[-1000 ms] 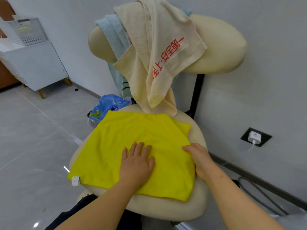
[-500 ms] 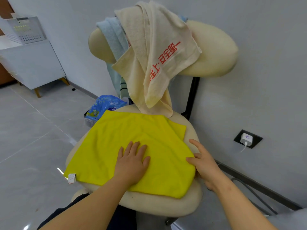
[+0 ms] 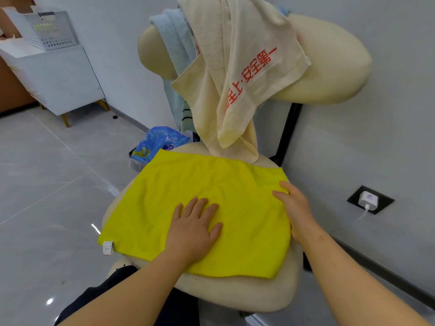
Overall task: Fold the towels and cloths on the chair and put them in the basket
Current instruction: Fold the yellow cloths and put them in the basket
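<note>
A yellow cloth [image 3: 179, 196] lies spread flat on the cream seat of the chair [image 3: 247, 295]. My left hand [image 3: 191, 229] presses flat on the cloth's near middle with straight fingers. My right hand [image 3: 294, 208] touches the cloth's right edge, fingers straight. Over the chair back hang a cream towel [image 3: 237, 74] with red lettering and a light blue towel [image 3: 174, 45] partly hidden behind it. A white basket [image 3: 49, 29] stands on a cabinet at the far left.
The white cabinet [image 3: 58, 78] stands against the wall at the left. A blue plastic bag [image 3: 155, 144] lies on the floor behind the seat. A wall socket with a charger [image 3: 368, 200] is at the right. Grey tiled floor [image 3: 47, 184] stretches out left of the chair.
My right hand has slid up along the cloth's right edge, and the folded corner there now lies flat. My left hand stays pressed on the cloth.
</note>
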{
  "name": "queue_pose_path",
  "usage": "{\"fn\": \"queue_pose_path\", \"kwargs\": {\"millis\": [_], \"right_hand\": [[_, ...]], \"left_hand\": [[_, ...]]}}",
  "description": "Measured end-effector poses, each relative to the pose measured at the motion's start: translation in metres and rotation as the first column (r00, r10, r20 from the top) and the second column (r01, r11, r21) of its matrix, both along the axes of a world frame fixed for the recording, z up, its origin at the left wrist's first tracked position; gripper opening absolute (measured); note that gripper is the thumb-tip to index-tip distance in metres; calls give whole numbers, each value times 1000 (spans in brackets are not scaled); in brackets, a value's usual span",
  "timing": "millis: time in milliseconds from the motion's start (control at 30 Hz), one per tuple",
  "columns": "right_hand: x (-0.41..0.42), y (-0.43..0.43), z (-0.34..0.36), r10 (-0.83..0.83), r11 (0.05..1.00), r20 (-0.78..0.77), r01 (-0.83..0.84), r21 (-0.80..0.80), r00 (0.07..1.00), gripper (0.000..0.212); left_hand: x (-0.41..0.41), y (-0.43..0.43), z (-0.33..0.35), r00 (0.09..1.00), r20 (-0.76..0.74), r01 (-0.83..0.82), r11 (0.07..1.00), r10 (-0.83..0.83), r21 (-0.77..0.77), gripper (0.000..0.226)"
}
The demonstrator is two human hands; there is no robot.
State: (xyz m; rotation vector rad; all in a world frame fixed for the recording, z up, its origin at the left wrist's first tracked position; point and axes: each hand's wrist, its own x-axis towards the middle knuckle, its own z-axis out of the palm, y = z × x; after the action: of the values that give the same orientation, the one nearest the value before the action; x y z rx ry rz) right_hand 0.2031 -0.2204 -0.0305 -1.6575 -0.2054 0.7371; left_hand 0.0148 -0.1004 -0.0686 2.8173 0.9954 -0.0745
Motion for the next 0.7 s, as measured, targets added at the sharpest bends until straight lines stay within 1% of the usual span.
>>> {"fn": "queue_pose_path", "kwargs": {"millis": [33, 67, 100, 133, 167, 200, 267, 333, 400, 433, 500, 567, 600, 633, 667, 700], "right_hand": [[2, 0, 0, 4, 999, 38, -5, 37, 999, 44], [4, 0, -1, 29, 999, 83, -32, 31, 996, 44], [4, -1, -3, 77, 996, 131, -71, -51, 988, 48], [4, -2, -7, 134, 977, 175, -100, -191, 975, 53], [3, -3, -11, 164, 942, 211, -90, -323, 964, 57], [2, -5, -15, 156, 921, 247, -50, -387, 956, 58], [-5, -6, -15, 57, 927, 274, 51, -371, 960, 54], [-14, -10, -11, -19, 937, 260, 108, -331, 965, 54], [-26, -18, -8, -37, 957, 174, 85, -279, 984, 54], [-31, -22, -8, -34, 967, 107, 60, -247, 994, 56], [-42, -32, -6, 23, 975, 11, -20, -221, 1000, 65], [-45, -39, -1, 115, 971, -18, -116, -208, 993, 70], [-46, -42, 2, 155, 967, -15, -155, -201, 988, 70], [-46, -46, 5, 183, 962, 5, -178, -209, 983, 69], [-45, -51, 5, 201, 954, 43, -186, -237, 979, 68], [-45, -56, 7, 223, 934, 86, -188, -303, 971, 66]], "left_hand": [[0, 0, 0, 1000, 0, -1, 1000, 1, 1, 92], [1, 0, 0, 1000, -1, -3, 1000, 3, 2, 92], [1, 0, -1, 1000, -3, -4, 1000, 4, 2, 92], [1, 0, -1, 1000, -4, -3, 1000, 3, 1, 92], [0, 0, -1, 1000, -6, -1, 1000, 1, 1, 92], [0, 0, -1, 1000, -5, 1, 1000, -1, 4, 92], [0, 0, -2, 1000, -16, 7, 1000, -6, 11, 93], [1, 1, -2, 999, -29, 15, 1000, -15, 3, 95], [0, 3, -1, 998, -49, 28, 999, -29, -23, 97], [0, 2, 1, 998, -62, 30, 999, -32, -39, 98], [-1, 0, 3, 996, -84, 6, 998, -10, -55, 92], [0, -6, 4, 992, -119, -48, 998, 44, -32, 68], [1, -9, 5, 991, -111, -72, 997, 69, -25, 59], [2, -12, 8, 991, -99, -90, 995, 87, -33, 56], [1, -13, 8, 991, -90, -101, 994, 97, -44, 55], [0, -15, 8, 992, -85, -103, 993, 98, -55, 56]]}}
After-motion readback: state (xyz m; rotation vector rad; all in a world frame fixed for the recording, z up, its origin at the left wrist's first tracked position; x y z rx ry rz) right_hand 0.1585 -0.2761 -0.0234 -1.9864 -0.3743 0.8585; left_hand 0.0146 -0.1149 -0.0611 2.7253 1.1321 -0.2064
